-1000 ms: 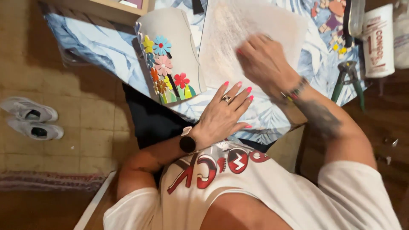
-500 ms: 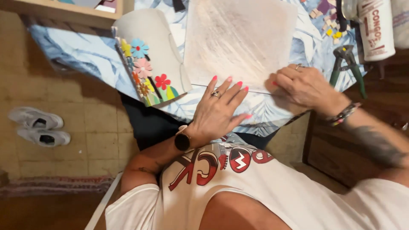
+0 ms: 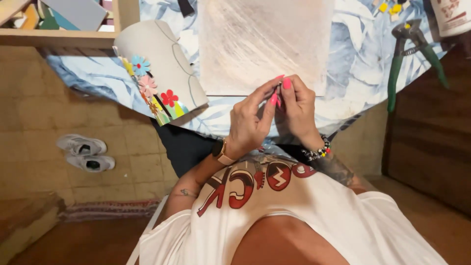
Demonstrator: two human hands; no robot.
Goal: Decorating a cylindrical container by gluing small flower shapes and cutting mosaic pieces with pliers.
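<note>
My left hand [image 3: 250, 120] and my right hand [image 3: 297, 110] are raised together over the near edge of the table. Their pink-nailed fingertips pinch against each other. Whether anything lies between them is too small to tell. Just beyond the fingers lies a pale square board [image 3: 265, 39] with scuffed brush marks, flat on the blue leaf-patterned cloth [image 3: 353, 73]. To the left of the board rests a curved grey piece [image 3: 157, 59] with colourful mosaic flowers [image 3: 152, 93] along its near edge. Neither hand touches the board or the grey piece.
Green-handled nippers [image 3: 412, 54] lie on the cloth at the right. Small coloured tile bits [image 3: 390, 7] and a white container [image 3: 454, 17] sit at the far right. A wooden tray [image 3: 59, 29] stands at the far left. Grey shoes [image 3: 86, 153] lie on the tiled floor.
My left hand has lifted off the cloth. My right hand has come back from the board. Both have met fingertip to fingertip at the table's near edge.
</note>
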